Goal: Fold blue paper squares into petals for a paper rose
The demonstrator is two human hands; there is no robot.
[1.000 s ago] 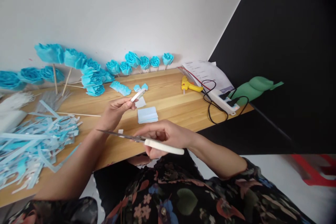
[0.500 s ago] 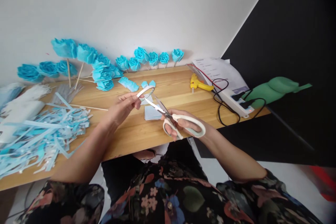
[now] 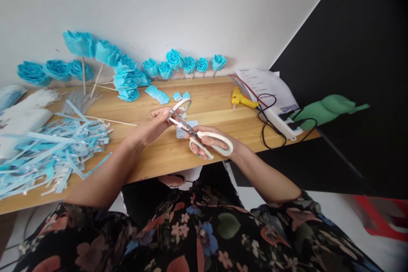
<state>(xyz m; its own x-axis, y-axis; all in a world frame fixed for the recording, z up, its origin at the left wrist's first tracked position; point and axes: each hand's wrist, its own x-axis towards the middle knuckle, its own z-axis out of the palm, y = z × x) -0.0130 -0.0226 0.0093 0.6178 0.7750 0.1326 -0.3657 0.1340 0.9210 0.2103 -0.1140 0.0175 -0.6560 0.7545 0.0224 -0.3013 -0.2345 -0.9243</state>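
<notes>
My left hand pinches a thin white ring that looks like a nearly used-up roll of tape. My right hand has its fingers through the cream handles of a pair of scissors. The scissor blades are parted and point up and left, at the fingertips of my left hand, beside the ring. Whether anything lies between the blades is too small to tell. Beneath the hands lies a stack of pale blue paper squares, partly covered. Two small blue petal pieces lie just beyond the ring.
Blue paper roses on sticks line the wall. Pale blue and white strips heap at the left, near a thin stick. A yellow glue gun, black cable, power strip and green object stand right.
My right hand has brought the scissors left and up, so the blades now reach the left fingertips by the tape roll. The left hand has shifted slightly right.
</notes>
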